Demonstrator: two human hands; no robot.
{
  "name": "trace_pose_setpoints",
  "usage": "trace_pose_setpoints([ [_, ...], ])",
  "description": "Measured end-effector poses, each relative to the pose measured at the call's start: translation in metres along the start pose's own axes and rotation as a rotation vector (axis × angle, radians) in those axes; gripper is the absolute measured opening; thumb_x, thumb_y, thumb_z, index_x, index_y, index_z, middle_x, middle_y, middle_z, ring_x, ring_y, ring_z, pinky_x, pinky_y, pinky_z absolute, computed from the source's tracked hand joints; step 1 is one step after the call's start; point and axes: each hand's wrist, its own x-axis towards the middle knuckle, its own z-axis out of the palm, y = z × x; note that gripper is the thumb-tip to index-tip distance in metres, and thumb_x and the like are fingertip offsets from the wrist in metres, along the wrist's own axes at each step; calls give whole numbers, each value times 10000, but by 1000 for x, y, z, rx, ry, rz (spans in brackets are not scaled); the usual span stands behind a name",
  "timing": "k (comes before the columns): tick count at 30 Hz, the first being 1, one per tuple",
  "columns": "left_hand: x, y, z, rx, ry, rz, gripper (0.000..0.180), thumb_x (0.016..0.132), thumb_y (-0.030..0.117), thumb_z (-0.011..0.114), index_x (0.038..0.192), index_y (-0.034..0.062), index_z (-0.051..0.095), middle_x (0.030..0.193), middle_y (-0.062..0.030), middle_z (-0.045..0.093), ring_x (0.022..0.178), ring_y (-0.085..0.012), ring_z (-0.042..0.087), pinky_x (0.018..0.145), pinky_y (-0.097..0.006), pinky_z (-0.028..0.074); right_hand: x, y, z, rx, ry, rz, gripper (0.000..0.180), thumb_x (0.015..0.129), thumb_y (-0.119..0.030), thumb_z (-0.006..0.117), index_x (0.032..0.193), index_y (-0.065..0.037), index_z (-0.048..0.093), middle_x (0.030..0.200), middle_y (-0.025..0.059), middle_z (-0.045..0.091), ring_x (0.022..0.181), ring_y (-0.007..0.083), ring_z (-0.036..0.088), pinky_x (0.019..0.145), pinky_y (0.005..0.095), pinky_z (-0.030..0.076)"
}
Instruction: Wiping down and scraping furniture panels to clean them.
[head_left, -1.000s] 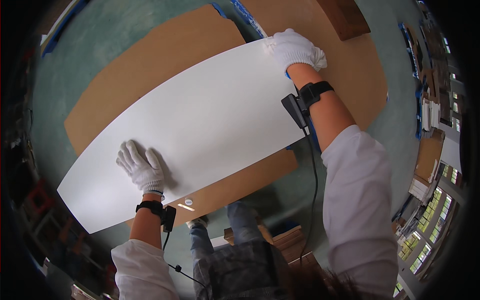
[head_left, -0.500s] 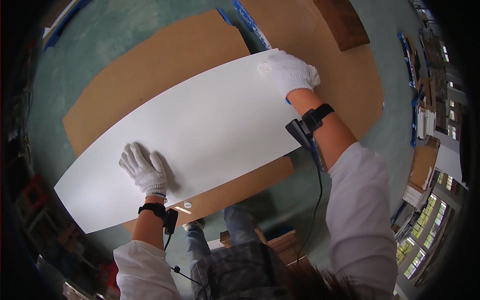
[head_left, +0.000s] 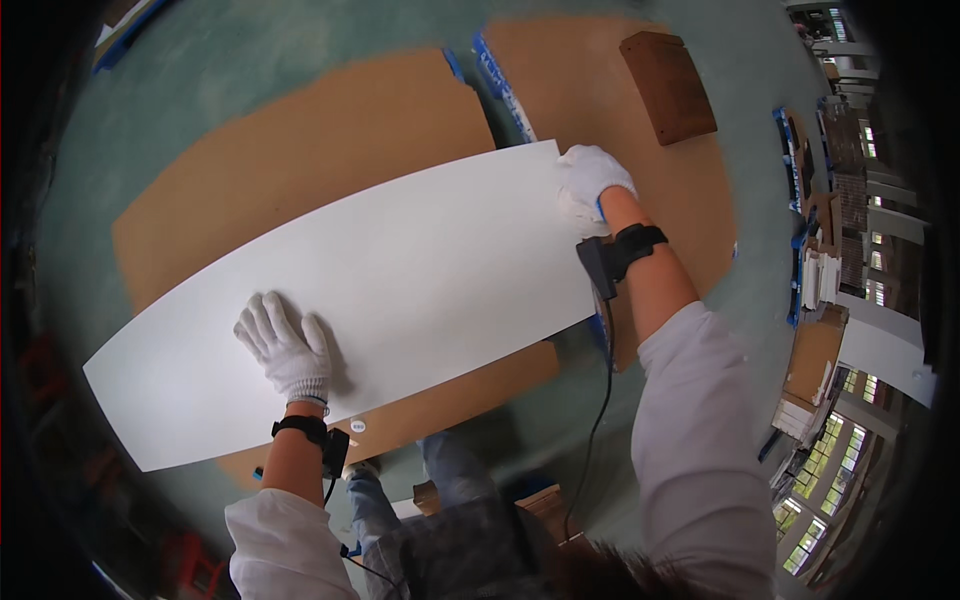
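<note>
a long white board (head_left: 400, 290) lies slantwise across brown sheets of cardboard (head_left: 300, 150) spread on the green floor (head_left: 150, 110), its low end toward the person's left and its high end toward the right. the left hand (head_left: 285, 345), in a white knitted glove, rests flat on top of the board near its lower left part, the fingers (head_left: 262, 315) spread wide and pressing on the surface, gripping nothing. the right hand (head_left: 592, 185), gloved the same way, sits at the board's far right corner, the fingers curled over the edge and closed on the board there. each wrist carries a black band with a small box, and a thin black cable (head_left: 600, 400) hangs from the right one. a dark brown wooden block (head_left: 668, 85) lies on the cardboard beyond the right hand, well apart from the board. a blue strip (head_left: 497, 82) runs along the gap between the cardboard sheets, its near end just beside the board's upper edge.
</note>
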Motion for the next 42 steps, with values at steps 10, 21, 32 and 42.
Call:
trace_pose_setpoints([
  [10,-2,-7,-2,-12,3,-39,616,876,312,501,1393,15,349,1466,-205,316,1393,-401,206,1167,-532,101,-11,-42,5,-43,68,52,368,866,-308,549,1139,-87,657,1194,171,620,1099,383,592,919,444,495],
  [21,-3,-7,-5,-16,-6,-36,619,871,315,495,1384,-2,358,1467,-209,313,1396,-408,198,1167,-537,92,-15,-44,-14,9,-112,73,405,855,-332,523,1148,-80,646,1215,154,613,1114,359,586,937,443,482],
  [32,6,-2,-7,-42,28,-9,627,835,304,531,1363,5,373,1419,-211,355,1350,-406,270,1155,-548,113,25,-7,9,86,-27,-58,367,855,-270,514,1095,-29,650,1170,205,617,1081,379,596,923,451,485],
  [42,3,-7,-6,-44,47,-7,604,825,298,531,1336,7,394,1395,-206,372,1328,-405,289,1136,-563,134,17,-19,6,-14,-106,-15,440,828,-341,478,1087,-25,638,1172,205,607,1093,378,569,935,422,455],
])
